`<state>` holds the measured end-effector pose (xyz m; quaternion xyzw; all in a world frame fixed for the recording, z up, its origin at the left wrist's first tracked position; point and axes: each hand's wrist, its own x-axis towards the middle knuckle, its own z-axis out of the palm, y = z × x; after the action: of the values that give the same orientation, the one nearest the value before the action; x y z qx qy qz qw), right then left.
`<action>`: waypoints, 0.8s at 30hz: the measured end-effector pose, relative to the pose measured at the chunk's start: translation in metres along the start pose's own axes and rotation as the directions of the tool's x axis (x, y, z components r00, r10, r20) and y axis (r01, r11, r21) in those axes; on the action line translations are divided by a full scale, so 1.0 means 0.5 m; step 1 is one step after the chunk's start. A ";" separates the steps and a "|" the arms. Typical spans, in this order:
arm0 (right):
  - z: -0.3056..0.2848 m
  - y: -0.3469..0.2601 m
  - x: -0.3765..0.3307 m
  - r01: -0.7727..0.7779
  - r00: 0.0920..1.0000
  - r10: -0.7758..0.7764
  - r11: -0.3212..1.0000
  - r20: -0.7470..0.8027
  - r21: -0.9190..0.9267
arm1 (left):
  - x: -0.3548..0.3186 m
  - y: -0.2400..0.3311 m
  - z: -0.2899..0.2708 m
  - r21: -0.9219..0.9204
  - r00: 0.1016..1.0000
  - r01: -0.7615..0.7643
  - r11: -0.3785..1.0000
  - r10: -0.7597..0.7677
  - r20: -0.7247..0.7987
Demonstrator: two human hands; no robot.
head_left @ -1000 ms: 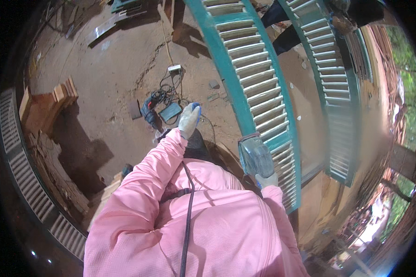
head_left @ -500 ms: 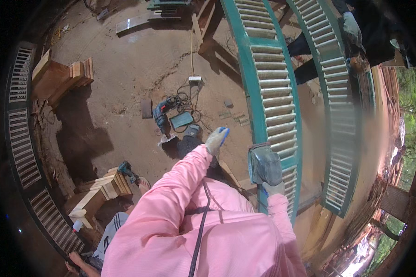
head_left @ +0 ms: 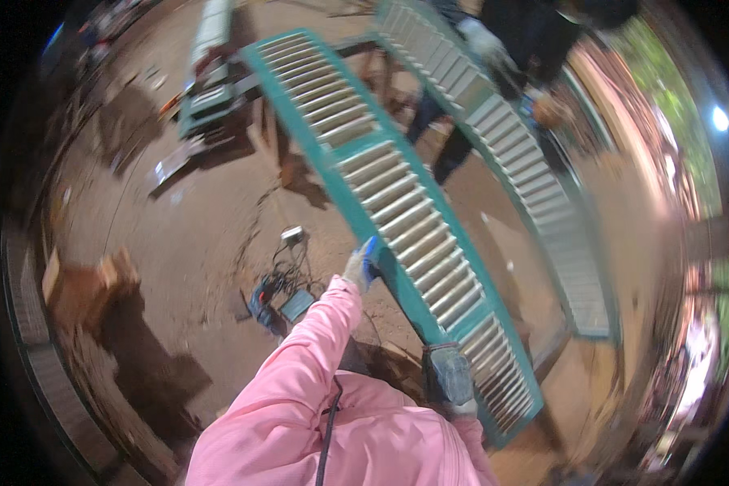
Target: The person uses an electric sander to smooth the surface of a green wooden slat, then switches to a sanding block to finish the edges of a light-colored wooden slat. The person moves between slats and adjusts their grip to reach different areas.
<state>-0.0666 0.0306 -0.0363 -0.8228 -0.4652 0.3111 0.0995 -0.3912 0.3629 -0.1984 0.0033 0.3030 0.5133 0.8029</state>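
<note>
Gripping what looks like a sander (head_left: 450, 374), the gloved right hand (head_left: 464, 407) is holding it by the lower left edge of the green shutter (head_left: 397, 217). The left hand (head_left: 359, 268) is touching, or nearly touching, that edge farther up; whether its fingers are curling round, I cannot tell. The shutter is slanting away ahead, a second shutter (head_left: 517, 162) to its right. Smoothing the frame seems to be in hand; the next move is probably calling for a steadying left hand.

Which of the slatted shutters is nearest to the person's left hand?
The central green shutter: its long edge lies beside the left hand, while the other shutters are farther away.
</note>
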 end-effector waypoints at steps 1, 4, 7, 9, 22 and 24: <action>-0.007 -0.011 -0.052 -0.079 0.996 0.085 0.987 -0.038 0.143 | 0.020 -0.014 -0.005 0.039 0.998 0.043 0.998 -0.044 0.034; -0.019 -0.017 -0.167 -0.351 0.936 0.350 0.935 0.036 0.057 | 0.040 -0.037 -0.008 0.164 0.949 0.296 0.941 -0.271 -0.160; 0.043 0.021 -0.288 -0.381 0.898 0.416 0.898 -0.144 0.218 | 0.035 -0.096 -0.027 0.029 0.943 0.332 0.943 -0.331 -0.031; 0.089 0.003 -0.386 -0.475 0.788 0.561 0.816 -0.253 0.329 | 0.018 -0.116 0.020 0.170 0.932 0.363 0.916 -0.359 -0.053; 0.228 -0.027 -0.549 -0.366 0.420 0.872 0.418 -0.253 0.832 | -0.076 0.072 0.190 0.551 0.923 0.311 0.774 -0.383 0.018; 0.183 -0.056 -0.523 -0.472 0.522 0.602 0.794 -0.604 0.383 | -0.114 0.097 0.276 0.502 0.893 0.389 0.772 -0.450 0.001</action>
<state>-0.2394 -0.1820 0.0143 -0.9674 -0.0850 0.0291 0.2369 -0.3801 0.3812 -0.0428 0.1696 0.3665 0.2262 0.8864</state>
